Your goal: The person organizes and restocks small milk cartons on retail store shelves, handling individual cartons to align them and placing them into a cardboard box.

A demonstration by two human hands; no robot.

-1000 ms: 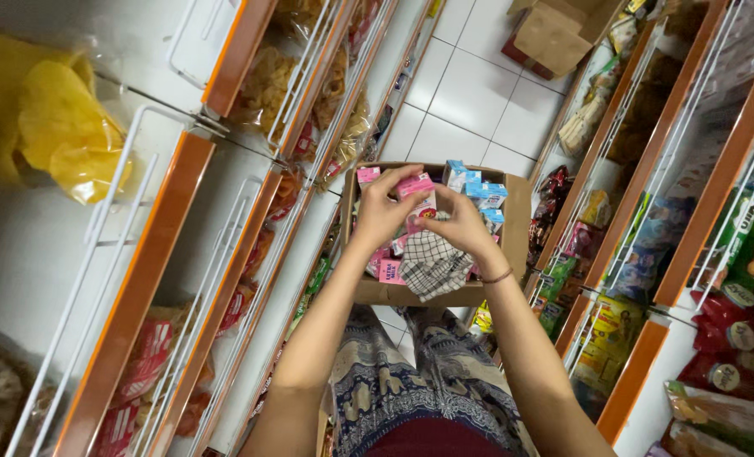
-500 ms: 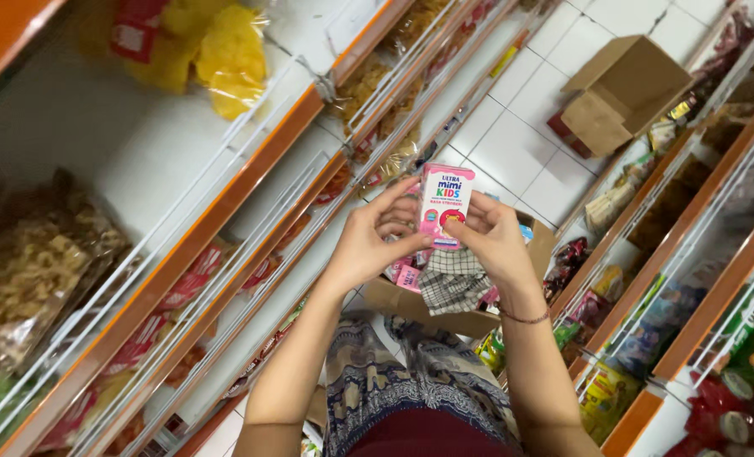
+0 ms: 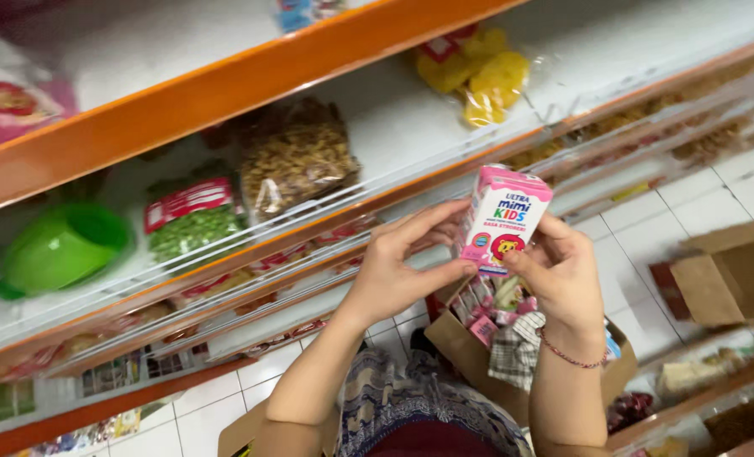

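Head view looked down on two bare hands that held a small pink and white drink carton (image 3: 504,222) upright, in front of orange-edged shop shelves. At the carton's left side, the left hand (image 3: 402,267) had its fingers spread behind the carton and its thumb pressed at the lower front corner. At the carton's right side, the right hand (image 3: 559,271) gripped the carton between thumb and curled fingers; a thin red bracelet (image 3: 570,358) circled that wrist. Directly below the carton sat an open cardboard box (image 3: 462,343) that held more small pink packets and a checked cloth (image 3: 512,355). Left of the carton, on a white shelf (image 3: 394,127), lay a bag of brown snacks (image 3: 297,161), a bag of green peas (image 3: 192,224) and a green plastic bowl (image 3: 60,248). Above the carton lay a yellow snack bag (image 3: 483,76). To the carton's right, on the white tiled floor, stood another open cardboard box (image 3: 732,271).
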